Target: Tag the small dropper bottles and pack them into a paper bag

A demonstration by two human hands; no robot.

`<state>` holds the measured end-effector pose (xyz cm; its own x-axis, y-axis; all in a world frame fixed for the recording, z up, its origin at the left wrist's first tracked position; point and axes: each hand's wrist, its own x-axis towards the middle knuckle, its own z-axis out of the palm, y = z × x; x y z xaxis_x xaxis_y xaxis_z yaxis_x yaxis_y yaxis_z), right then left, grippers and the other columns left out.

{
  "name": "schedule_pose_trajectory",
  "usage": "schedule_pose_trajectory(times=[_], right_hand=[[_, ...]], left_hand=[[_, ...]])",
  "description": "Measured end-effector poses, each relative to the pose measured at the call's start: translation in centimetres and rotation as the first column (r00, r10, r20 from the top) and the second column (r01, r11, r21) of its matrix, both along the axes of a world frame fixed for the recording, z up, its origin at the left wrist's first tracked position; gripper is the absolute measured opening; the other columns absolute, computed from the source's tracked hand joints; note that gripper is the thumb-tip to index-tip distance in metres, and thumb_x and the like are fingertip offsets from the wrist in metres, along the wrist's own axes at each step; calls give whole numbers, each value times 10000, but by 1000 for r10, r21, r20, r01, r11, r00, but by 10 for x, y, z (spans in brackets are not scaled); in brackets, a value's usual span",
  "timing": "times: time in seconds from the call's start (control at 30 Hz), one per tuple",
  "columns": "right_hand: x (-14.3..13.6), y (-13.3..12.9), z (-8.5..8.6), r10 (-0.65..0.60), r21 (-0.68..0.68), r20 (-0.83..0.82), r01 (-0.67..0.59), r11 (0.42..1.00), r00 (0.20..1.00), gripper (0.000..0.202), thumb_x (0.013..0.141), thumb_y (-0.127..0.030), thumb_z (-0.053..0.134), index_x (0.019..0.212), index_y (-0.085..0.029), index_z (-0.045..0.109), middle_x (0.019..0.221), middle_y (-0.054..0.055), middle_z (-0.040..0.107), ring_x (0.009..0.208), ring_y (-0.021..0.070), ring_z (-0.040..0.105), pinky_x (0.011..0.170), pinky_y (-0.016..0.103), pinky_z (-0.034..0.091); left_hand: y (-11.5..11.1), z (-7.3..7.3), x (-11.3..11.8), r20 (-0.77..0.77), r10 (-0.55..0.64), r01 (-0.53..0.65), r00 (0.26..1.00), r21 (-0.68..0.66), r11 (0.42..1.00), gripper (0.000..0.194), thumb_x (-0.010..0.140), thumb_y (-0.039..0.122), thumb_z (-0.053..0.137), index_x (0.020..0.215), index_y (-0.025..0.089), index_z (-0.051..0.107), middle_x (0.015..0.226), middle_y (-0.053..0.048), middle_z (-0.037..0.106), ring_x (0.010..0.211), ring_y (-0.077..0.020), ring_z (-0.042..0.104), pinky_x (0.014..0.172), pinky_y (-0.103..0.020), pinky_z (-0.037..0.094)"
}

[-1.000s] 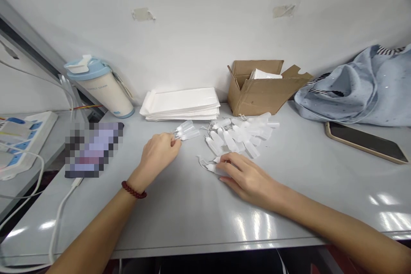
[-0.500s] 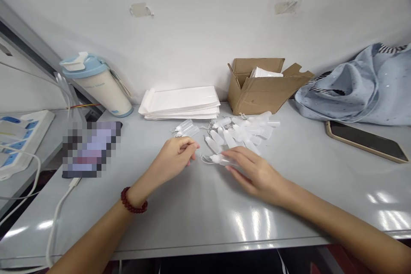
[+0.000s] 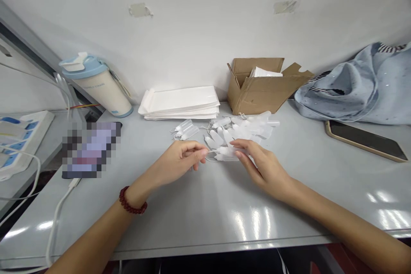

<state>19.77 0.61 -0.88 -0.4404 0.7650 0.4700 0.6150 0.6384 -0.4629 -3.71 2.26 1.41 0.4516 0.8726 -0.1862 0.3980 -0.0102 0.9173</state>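
Observation:
My right hand [image 3: 261, 165] pinches a small translucent plastic tube [image 3: 226, 150] with a tapered tip pointing left. From that tip a thin white cord runs to my left hand [image 3: 184, 158], whose thumb and fingers are closed on it. Another similar tube [image 3: 224, 158] lies on the table just below the held one. Beyond my right hand is a loose pile of such tubes [image 3: 247, 127], several with cords at their tips. A smaller group of tubes [image 3: 186, 129] lies side by side behind my left hand.
White envelopes [image 3: 180, 99] are stacked at the wall beside an open cardboard box [image 3: 261, 94]. A tumbler [image 3: 102, 87] and a phone on a charging cable [image 3: 93, 150] are at left. Blue cloth [image 3: 356, 90] and another phone [image 3: 366, 140] lie right.
My left hand has moved right and closed on the cord. My right hand has shifted slightly right and now has a tube raised above the one it was touching.

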Motion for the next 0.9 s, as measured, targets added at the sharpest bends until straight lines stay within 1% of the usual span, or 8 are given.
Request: schedule_pose_trajectory(times=[0.1, 0.2, 0.27, 0.4, 0.57, 0.63, 0.73, 0.9], right_hand=[[0, 1, 5, -23, -36, -20, 23, 999, 1000, 183, 941, -215, 381, 1072, -181, 503, 813, 66, 673, 690, 183, 634, 620, 303, 506], [0, 0, 8, -38, -91, -27, 35, 995, 999, 159, 942, -223, 376, 1012, -185, 514, 713, 31, 642, 621, 160, 606, 575, 271, 473], [0, 0, 10, -43, -113, -31, 39, 993, 999, 150, 941, -234, 387, 990, -186, 520, 707, 26, 640, 618, 154, 601, 566, 263, 462], [0, -1, 9, -41, -116, -43, 36, 993, 998, 146, 940, -240, 397, 977, -187, 528, 732, 32, 652, 637, 154, 606, 563, 257, 454], [0, 0, 10, -57, -162, -77, 44, 986, 995, 155, 941, -248, 397, 950, -185, 539, 658, 3, 615, 586, 136, 572, 546, 243, 426], [0, 0, 11, -69, -216, -112, 44, 975, 991, 178, 948, -261, 390, 928, -182, 549, 635, -6, 587, 571, 125, 551, 538, 234, 415], [0, 0, 13, -83, -332, -178, 19, 943, 981, 233, 959, -298, 378, 894, -181, 570, 638, -9, 566, 573, 113, 533, 537, 227, 410], [-2, -1, 13, -86, -448, -236, -29, 894, 968, 276, 958, -346, 384, 887, -180, 592, 653, -3, 576, 611, 119, 543, 573, 241, 424]], left_hand=[[-2, 0, 1, -3, -25, 25, 1000, -25, 999, 234, 812, 388, 598, 904, 184, 666, 732, 1, 616, 653, -124, 568, 624, -240, 466], [-3, 0, 2, -17, 14, -14, 1000, 3, 1000, 229, 816, 390, 580, 832, 177, 665, 733, -7, 614, 648, -131, 572, 644, -259, 481], [-4, 0, 3, -13, 28, -28, 1000, 10, 1000, 234, 813, 393, 578, 819, 175, 663, 747, -15, 621, 647, -135, 575, 645, -266, 485], [-5, 1, 3, 2, 3, -3, 1000, -12, 1000, 221, 793, 383, 608, 869, 184, 666, 753, -16, 636, 680, -143, 582, 648, -263, 484], [-6, 0, 4, -30, 11, -10, 1000, 15, 1000, 240, 810, 403, 582, 819, 182, 676, 726, -12, 632, 653, -138, 575, 639, -258, 485], [-5, -1, 3, -41, 25, -24, 999, 39, 999, 232, 807, 392, 588, 794, 180, 681, 729, -12, 633, 646, -133, 566, 632, -249, 479], [-3, -4, 3, -10, 33, -32, 999, 45, 998, 230, 803, 386, 601, 767, 176, 687, 701, -6, 614, 623, -124, 551, 617, -237, 469], [-3, -7, 4, 51, 9, -10, 999, 18, 1000, 281, 829, 410, 567, 831, 168, 711, 715, -22, 618, 596, -119, 527, 587, -240, 452]])
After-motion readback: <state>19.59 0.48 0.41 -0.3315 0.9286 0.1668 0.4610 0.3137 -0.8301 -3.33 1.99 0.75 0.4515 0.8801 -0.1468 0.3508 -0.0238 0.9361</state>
